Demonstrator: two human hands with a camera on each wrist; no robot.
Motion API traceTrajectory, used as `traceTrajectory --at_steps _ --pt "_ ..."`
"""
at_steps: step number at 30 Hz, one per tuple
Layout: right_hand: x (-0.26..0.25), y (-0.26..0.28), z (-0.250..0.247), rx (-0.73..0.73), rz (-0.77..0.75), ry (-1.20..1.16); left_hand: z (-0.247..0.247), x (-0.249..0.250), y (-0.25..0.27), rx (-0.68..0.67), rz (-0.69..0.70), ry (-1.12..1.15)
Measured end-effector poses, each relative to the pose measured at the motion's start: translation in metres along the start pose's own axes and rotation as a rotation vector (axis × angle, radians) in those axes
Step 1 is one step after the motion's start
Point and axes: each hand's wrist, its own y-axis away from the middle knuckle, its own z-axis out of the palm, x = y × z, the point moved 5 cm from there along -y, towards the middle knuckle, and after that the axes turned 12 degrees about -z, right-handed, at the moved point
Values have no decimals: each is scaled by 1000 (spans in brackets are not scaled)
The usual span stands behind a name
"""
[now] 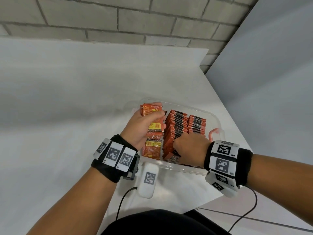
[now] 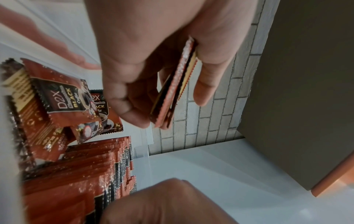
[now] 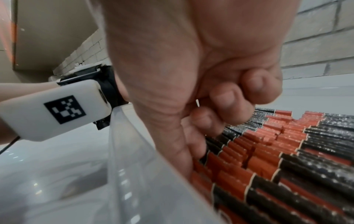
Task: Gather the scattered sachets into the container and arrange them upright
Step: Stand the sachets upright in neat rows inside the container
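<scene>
1. Sachets [image 1: 153, 116], a small orange and black stack of them, are sitting in the left hand [image 1: 144, 126], which is pinching them between thumb and fingers above the left side of the container [image 1: 216, 119]; the left wrist view is showing the stack [image 2: 172, 91] edge-on between the thumb and the fingers [image 2: 122, 94]
2. The right hand [image 1: 191, 146] is resting with its fingers curled into a loose fist on the tops of the upright sachets [image 1: 176, 131] at the near end of the container; in the right wrist view the curled fingers [image 3: 228, 104] are touching the sachet edges and are holding nothing that is showing
3. Two rows of sachets are standing upright side by side in the middle and right of the container, their red and black top edges [image 3: 287, 151] packed tightly together
4. Loose sachets [image 1: 152, 148] are lying flat in the left part of the container, below the left hand; the left wrist view is showing their printed faces [image 2: 63, 100], overlapping one another beside the upright row
5. The container is a clear plastic box with a pink handle [image 1: 214, 133] at its right end, sitting on the white worktop [image 1: 59, 116] near its right corner
6. A brick wall [image 1: 118, 22] is running behind the worktop, and a black cable [image 1: 123, 202] is trailing over the near edge
</scene>
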Motion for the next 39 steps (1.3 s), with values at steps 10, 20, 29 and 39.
traceTrajectory --at_steps 10,20,29,39 --pt "25 24 -10 222 43 -274 1 -5 2 -36 -56 54" --pt "48 58 -19 712 20 -1154 35 -18 10 -191 -87 -76" --pt "54 75 -22 1155 26 -1183 42 -21 14 -219 -155 44" --pt "48 75 -19 990 20 -983 42 -4 11 -167 10 48"
